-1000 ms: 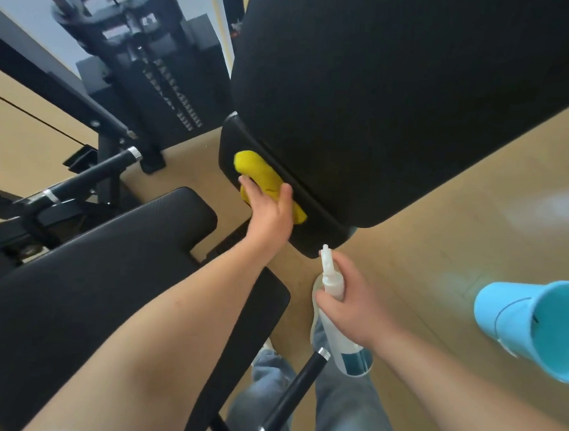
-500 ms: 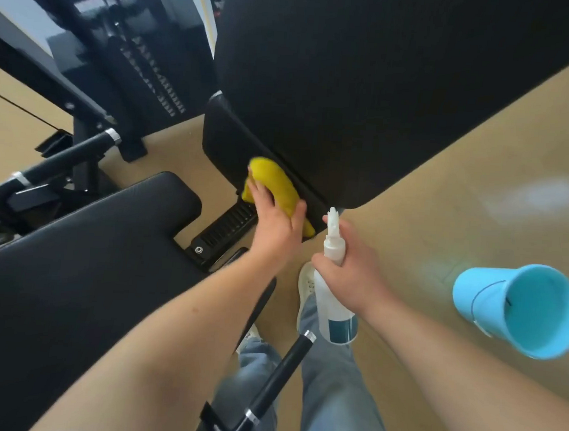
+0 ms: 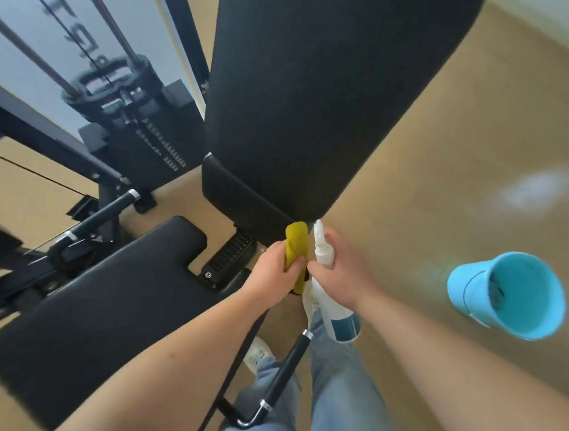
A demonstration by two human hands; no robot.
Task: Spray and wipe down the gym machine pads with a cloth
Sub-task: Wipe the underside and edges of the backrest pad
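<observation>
A person's left hand [image 3: 274,275] grips a yellow cloth [image 3: 297,250] just below the black back pad [image 3: 312,92], while the right hand [image 3: 339,273] holds a spray bottle [image 3: 334,306] beside it.

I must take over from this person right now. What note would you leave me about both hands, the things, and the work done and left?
Left hand grips the yellow cloth near the lower tip of the back pad.
Right hand holds the spray bottle, nozzle toward that pad.
Done: unclear; no pad shows wet marks.
Left: probably spray and wipe the back pad and the seat pad.
</observation>
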